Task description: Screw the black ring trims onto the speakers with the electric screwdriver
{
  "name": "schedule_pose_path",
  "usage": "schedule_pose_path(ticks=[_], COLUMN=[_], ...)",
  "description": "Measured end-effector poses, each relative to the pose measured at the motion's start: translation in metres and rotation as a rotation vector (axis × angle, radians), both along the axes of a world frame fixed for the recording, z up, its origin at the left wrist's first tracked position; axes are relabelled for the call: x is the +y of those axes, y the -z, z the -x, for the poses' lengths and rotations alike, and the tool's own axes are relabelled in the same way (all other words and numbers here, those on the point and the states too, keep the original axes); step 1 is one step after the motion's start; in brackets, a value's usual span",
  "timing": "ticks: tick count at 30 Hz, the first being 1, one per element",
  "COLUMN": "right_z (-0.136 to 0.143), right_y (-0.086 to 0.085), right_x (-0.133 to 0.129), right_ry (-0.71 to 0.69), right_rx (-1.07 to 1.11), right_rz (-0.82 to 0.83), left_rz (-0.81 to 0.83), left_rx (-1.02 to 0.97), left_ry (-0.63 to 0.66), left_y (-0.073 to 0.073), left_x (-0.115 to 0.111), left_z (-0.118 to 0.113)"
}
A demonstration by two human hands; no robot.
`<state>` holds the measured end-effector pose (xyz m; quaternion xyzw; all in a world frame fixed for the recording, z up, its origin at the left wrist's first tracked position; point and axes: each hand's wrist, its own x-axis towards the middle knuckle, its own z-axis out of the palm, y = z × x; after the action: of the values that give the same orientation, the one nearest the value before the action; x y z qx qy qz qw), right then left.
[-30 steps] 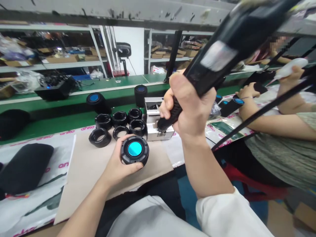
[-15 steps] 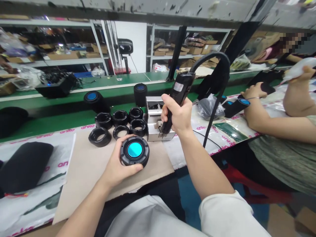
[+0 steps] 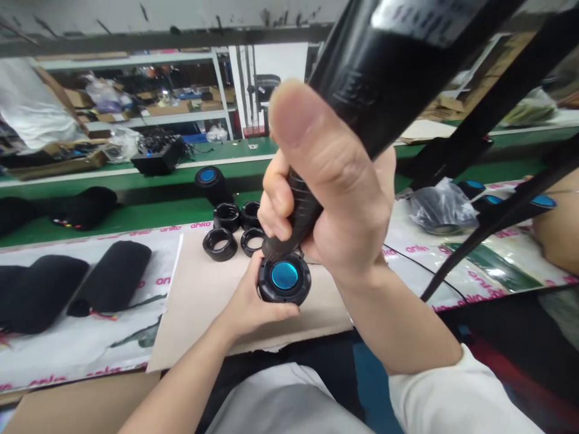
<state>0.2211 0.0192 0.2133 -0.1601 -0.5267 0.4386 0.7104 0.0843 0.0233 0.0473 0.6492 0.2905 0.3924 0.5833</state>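
Observation:
My left hand [image 3: 256, 298] grips a round black part [image 3: 284, 295] with a shiny blue disc in its top, held over the tan cardboard [image 3: 194, 307]. High in front of the camera, my right hand [image 3: 335, 187] is wrapped round a black power screwdriver [image 3: 384, 66]. The tool slants down to the left, and its lower end is at the upper left rim of the round part; whether they touch is unclear. Several black rings [image 3: 220, 244] stand behind the part, some hidden by my right hand and the tool.
Black fabric-covered pieces [image 3: 113, 277] lie at the left. A black cylinder [image 3: 213, 184] with a blue top stands behind the rings. To the right are a plastic-wrapped item [image 3: 443, 205], a hanging black cable [image 3: 488, 226] and part of another person's arm [image 3: 558, 223].
My right hand has brought the screwdriver up close to the camera and over the round part. The view has shifted, so the bench items appear further right. My left hand still holds the part.

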Motion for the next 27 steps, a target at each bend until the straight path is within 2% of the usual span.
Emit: schedule_pose_path(ticks=[2, 7, 10, 15, 19, 27], right_z=[0.007, 0.012, 0.013, 0.013, 0.012, 0.009], right_y=[-0.002, -0.014, -0.020, -0.021, -0.016, -0.008], right_x=[-0.003, -0.009, -0.006, -0.004, -0.010, -0.008], right_ry=[0.063, 0.191, 0.218, 0.170, 0.056, -0.034], right_rx=[-0.020, -0.223, -0.266, -0.272, -0.222, -0.175], right_rz=[0.035, 0.245, 0.260, 0.263, 0.227, 0.242], left_rz=[-0.002, 0.010, 0.005, 0.005, -0.005, 0.015], left_rx=[-0.023, -0.044, -0.053, -0.089, -0.072, -0.117], left_ry=[0.007, 0.028, 0.035, 0.042, 0.034, 0.053], left_y=[0.001, 0.002, 0.001, -0.003, -0.004, 0.001], left_x=[0.000, 0.002, 0.002, 0.001, 0.001, 0.001], left_z=[-0.001, -0.002, -0.002, -0.003, -0.003, -0.004])
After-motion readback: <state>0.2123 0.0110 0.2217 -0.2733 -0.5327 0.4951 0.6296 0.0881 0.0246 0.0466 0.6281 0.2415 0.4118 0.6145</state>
